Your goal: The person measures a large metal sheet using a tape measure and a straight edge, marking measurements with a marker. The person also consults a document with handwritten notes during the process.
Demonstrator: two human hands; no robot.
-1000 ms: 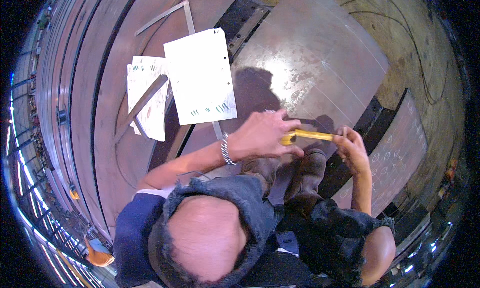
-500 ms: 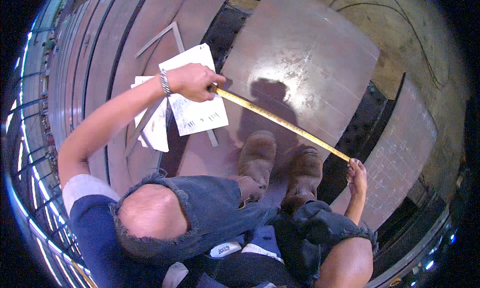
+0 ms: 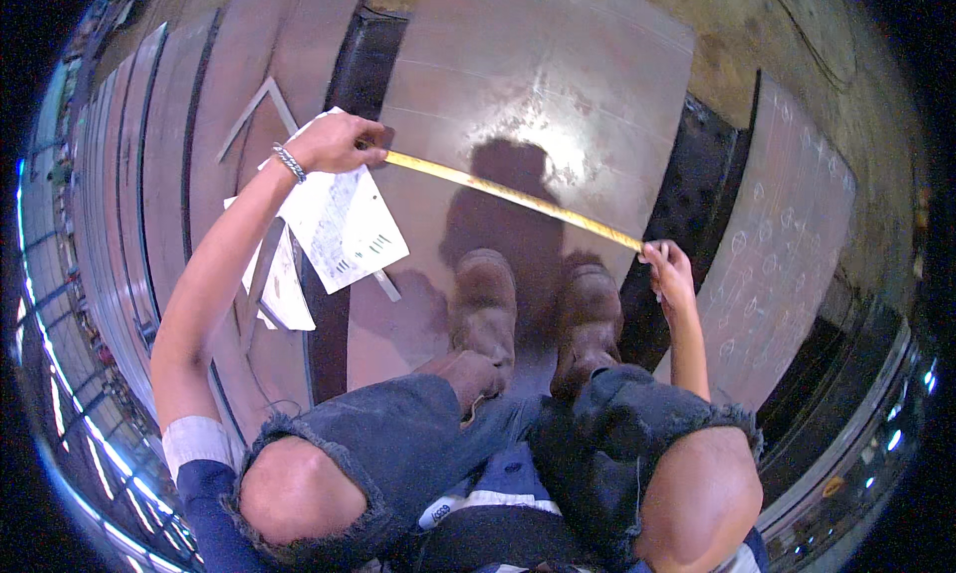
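Observation:
A yellow tape measure (image 3: pixel 513 197) is stretched taut across a brown steel plate (image 3: pixel 558 55), sloping from upper left to lower right. My left hand (image 3: pixel 344 143), with a braided bracelet at the wrist, is closed on its left end at the plate's left edge. Whether a case is inside that hand is hidden. At the plate's right edge, my right hand (image 3: pixel 669 272) pinches the other end between thumb and fingers. Printed paper sheets (image 3: pixel 344 225) lie under and beside my left wrist. My boots (image 3: pixel 485 299) stand on the plate, on the near side of the tape.
An L-shaped metal square (image 3: pixel 244 120) lies left of the papers, partly under them. Long steel plates (image 3: pixel 169 125) run along the left, with dark gaps between. Another plate (image 3: pixel 797 215) with chalk marks lies right, beyond a dark gap (image 3: pixel 687 175). Cables (image 3: pixel 812 35) cross the floor.
Both hands have shifted the tape slightly farther from my boots, the right hand most. The tape still spans the plate. The whole view has turned and shifted a little.

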